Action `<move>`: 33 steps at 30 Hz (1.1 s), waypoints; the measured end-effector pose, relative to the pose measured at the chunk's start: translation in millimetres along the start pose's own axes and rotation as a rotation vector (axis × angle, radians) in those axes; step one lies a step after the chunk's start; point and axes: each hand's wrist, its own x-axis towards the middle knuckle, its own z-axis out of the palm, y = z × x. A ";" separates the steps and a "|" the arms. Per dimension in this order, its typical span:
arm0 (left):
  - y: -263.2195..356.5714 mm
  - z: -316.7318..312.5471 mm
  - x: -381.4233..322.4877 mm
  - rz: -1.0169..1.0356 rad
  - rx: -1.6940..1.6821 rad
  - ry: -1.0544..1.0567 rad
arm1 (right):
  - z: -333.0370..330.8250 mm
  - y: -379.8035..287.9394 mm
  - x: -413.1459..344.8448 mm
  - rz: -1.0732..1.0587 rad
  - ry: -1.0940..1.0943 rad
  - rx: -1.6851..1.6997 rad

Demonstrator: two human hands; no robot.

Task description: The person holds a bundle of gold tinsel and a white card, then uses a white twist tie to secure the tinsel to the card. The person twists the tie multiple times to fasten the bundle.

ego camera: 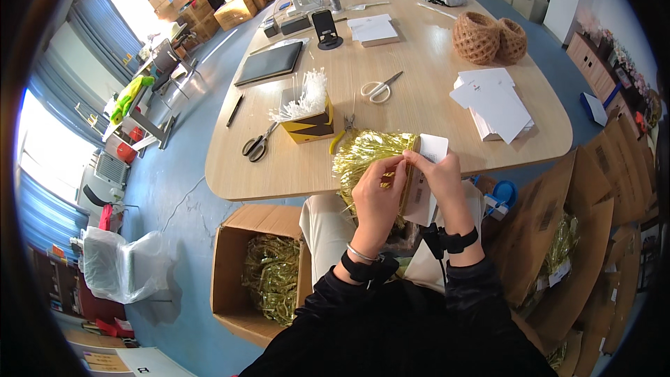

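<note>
A bundle of gold tinsel fringe (366, 154) lies over the table's front edge and my lap. A white card (419, 201) with printing and a barcode is set along its banded right side. My left hand (379, 188) pinches at the gold band, thumb and forefinger together. From the right, my right hand (439, 173) crosses the card, its fingertips closed on the same edge and touching the left fingertips. Whatever small part sits between the fingertips is too small to make out. Yellow-handled pliers (338, 139) lie just left of the tinsel.
On the table (419, 89) stand a box of white plastic fasteners (309, 120), black scissors (256, 145), white-handled scissors (379, 90), stacked white cards (494, 99) and twine balls (479, 36). Cartons of tinsel flank me: one left (225, 267), others right (544, 220).
</note>
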 end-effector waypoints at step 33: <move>0.8 10.3 -10.4 -0.177 -0.062 0.009 | 23.0 -14.1 -23.3 -0.151 0.170 -0.202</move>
